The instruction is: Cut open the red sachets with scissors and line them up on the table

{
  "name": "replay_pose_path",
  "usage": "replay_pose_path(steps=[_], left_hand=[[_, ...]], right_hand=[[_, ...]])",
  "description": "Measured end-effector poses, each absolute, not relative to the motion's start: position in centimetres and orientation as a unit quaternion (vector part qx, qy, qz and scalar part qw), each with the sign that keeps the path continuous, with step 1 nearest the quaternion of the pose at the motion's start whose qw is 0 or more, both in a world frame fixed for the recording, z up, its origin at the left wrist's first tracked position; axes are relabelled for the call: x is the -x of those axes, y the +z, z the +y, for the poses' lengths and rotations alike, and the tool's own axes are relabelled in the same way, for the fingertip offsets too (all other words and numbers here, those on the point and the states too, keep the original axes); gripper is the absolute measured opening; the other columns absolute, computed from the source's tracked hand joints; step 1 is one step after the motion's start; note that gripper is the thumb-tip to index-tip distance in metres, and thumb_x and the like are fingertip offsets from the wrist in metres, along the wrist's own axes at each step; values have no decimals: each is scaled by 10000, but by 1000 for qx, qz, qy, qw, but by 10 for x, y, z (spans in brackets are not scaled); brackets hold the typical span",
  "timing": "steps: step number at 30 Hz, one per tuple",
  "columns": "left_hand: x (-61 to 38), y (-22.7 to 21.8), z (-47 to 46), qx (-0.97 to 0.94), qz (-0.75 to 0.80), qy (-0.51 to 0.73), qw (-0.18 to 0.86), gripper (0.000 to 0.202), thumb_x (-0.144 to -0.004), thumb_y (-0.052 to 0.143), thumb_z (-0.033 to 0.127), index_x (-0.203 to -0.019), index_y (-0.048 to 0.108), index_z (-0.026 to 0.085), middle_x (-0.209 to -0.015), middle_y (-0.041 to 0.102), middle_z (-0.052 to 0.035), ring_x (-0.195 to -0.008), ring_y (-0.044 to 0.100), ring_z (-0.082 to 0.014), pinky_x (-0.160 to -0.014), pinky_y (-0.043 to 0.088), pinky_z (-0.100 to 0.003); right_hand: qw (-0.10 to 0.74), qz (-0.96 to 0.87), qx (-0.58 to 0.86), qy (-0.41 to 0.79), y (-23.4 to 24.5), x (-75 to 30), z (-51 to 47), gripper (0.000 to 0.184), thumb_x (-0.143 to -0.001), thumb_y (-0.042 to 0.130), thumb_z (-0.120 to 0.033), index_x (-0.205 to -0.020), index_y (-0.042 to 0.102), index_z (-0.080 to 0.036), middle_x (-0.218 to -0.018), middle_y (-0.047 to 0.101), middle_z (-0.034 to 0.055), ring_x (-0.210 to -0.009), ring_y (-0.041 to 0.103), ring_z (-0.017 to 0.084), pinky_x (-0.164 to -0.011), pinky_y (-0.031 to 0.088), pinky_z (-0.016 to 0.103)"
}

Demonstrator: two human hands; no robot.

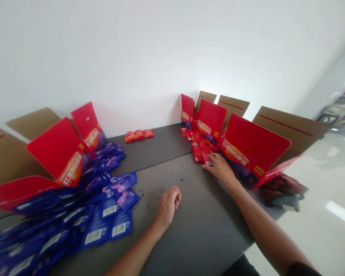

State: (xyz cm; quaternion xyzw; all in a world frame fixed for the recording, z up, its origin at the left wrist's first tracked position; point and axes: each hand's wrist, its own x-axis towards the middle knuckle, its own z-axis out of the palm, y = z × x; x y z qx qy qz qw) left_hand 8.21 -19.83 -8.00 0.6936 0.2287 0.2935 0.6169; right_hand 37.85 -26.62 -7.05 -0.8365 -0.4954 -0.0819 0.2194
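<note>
My right hand (220, 168) lies at the near edge of a heap of red sachets (199, 147), its fingertips over a barcoded sachet (208, 161). Whether it grips that sachet I cannot tell. My left hand (168, 205) rests on the grey table top (201, 234) with its fingers curled, holding nothing. To its left spreads a large heap of blue-purple sachets (103, 216), with barcodes showing on several. The nearest sachets lie a short way from my left hand, not touching it.
Open cardboard display boxes with red printed panels stand along both sides, including one (251, 147) beside my right hand and one (57, 151) at left. Several red sachets (139, 135) lie by the white wall (143, 57). A dark cloth (281, 191) lies off the table's right edge.
</note>
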Motion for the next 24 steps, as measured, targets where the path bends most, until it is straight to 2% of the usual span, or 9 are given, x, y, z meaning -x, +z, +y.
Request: replay_pose_path(steps=[5, 8, 14, 17, 21, 24], left_hand=[[-82, -80, -198, -696, 225, 294, 615, 377, -967, 394, 392, -637, 459, 223, -536, 395, 38, -524, 367, -134, -578, 294, -278], [-82, -81, -197, -698, 226, 291, 614, 378, -966, 394, 404, -641, 460, 223, -529, 386, 45, -515, 363, -131, -574, 296, -273], [-83, -86, -196, -691, 232, 287, 622, 378, -958, 403, 422, -647, 474, 219, -517, 387, 50, -496, 361, -128, -555, 292, -267], [-82, -86, -196, -689, 229, 289, 624, 378, -955, 406, 418, -641, 473, 219, -519, 388, 48, -495, 359, -127, -551, 286, -269], [-82, -83, -197, -689, 227, 287, 626, 383, -952, 408, 422, -631, 468, 222, -521, 386, 46, -497, 356, -129, -552, 285, -271], [-83, -81, -196, -687, 224, 288, 628, 382, -946, 409, 422, -625, 465, 223, -517, 385, 45, -499, 355, -129, -556, 288, -272]], right_hand=[[210, -492, 843, -53, -73, -387, -267, 601, -831, 806, -438, -1333, 683, -132, -1359, 654, 194, -1231, 654, 328, -1101, 499, 425], [240, -497, 833, -47, -73, -388, -269, 548, -834, 797, -419, -1306, 708, -155, -1359, 667, 179, -1221, 666, 323, -1098, 506, 437], [313, -491, 811, -54, -70, -387, -275, 403, -968, 578, -346, -1295, 732, -170, -1354, 704, 139, -1279, 658, 305, -1145, 484, 443], [323, -472, 815, -93, -65, -387, -278, 419, -1004, 466, -297, -1311, 726, -177, -1339, 714, 123, -1251, 679, 292, -1129, 502, 432], [328, -435, 825, -149, -50, -389, -286, 460, -1018, 380, -258, -1302, 720, -132, -1276, 741, 155, -1183, 709, 310, -1099, 514, 467], [391, -405, 806, -182, -36, -380, -291, 463, -1035, 386, -313, -1314, 710, -135, -1256, 745, 157, -1220, 678, 321, -1121, 481, 496]])
